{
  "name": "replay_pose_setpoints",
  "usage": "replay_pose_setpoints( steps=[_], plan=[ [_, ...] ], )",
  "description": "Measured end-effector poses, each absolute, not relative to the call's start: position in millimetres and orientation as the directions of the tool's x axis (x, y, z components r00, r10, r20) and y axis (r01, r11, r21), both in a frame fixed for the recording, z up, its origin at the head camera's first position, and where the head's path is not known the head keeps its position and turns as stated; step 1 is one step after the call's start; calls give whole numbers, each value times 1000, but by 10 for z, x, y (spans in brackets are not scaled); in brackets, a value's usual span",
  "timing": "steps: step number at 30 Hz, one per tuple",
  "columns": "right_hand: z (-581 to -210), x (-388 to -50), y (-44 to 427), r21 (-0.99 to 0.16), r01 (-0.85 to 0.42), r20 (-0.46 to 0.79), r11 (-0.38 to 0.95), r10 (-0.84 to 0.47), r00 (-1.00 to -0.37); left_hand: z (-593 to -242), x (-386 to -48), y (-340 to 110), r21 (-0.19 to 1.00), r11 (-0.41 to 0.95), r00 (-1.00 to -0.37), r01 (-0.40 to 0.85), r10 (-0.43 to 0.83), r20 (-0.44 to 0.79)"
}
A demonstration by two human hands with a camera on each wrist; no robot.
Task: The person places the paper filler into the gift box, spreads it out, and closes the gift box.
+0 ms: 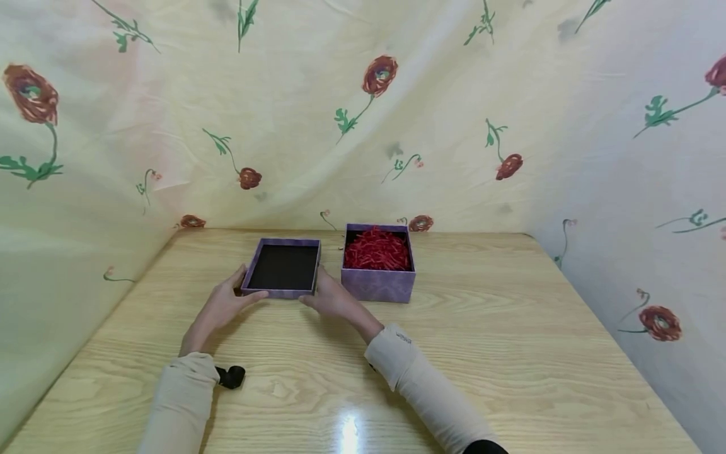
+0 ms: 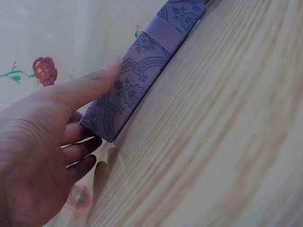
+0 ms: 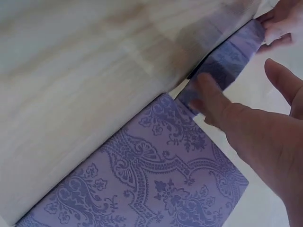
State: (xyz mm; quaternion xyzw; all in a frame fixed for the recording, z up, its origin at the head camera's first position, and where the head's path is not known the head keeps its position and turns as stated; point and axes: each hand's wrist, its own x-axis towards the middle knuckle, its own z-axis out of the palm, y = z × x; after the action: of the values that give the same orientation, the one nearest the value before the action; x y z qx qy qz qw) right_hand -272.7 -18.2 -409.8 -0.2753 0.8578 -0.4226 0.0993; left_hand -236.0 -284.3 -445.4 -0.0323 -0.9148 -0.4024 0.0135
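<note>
A shallow purple box lid (image 1: 282, 294) with a black inside lies hollow side up, left of the deeper box. My left hand (image 1: 218, 310) grips its left front corner; the left wrist view shows the thumb on the patterned side of the lid (image 2: 142, 71) and the fingers round its end. At the opposite corner, my right hand (image 1: 334, 297) holds the lid's right side, thumb towards the front. Beside that hand stands the matching purple box (image 1: 377, 285), filled with red shredded paper (image 1: 377, 250). In the right wrist view the box (image 3: 156, 175) fills the lower part.
The wooden table (image 1: 510, 353) carries both box parts near its back edge. A flower-patterned cloth (image 1: 306, 113) hangs behind and along the sides. Near the left sleeve is a small black object (image 1: 231, 377), apparently strapped to that wrist.
</note>
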Motion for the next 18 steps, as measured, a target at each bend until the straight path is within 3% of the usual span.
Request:
replay_pose_setpoints(
  steps=[12, 18],
  plan=[
    [-4152, -2833, -267, -762, -316, -31, 566, -519, -854, -4489, -2365, -2854, 739, 671, -998, 62, 28, 59],
    [-4185, -2869, -316, -744, -354, 15, 567, -516, -856, -4491, -2360, -2862, 740, 667, -996, 80, 21, 89]
  ],
)
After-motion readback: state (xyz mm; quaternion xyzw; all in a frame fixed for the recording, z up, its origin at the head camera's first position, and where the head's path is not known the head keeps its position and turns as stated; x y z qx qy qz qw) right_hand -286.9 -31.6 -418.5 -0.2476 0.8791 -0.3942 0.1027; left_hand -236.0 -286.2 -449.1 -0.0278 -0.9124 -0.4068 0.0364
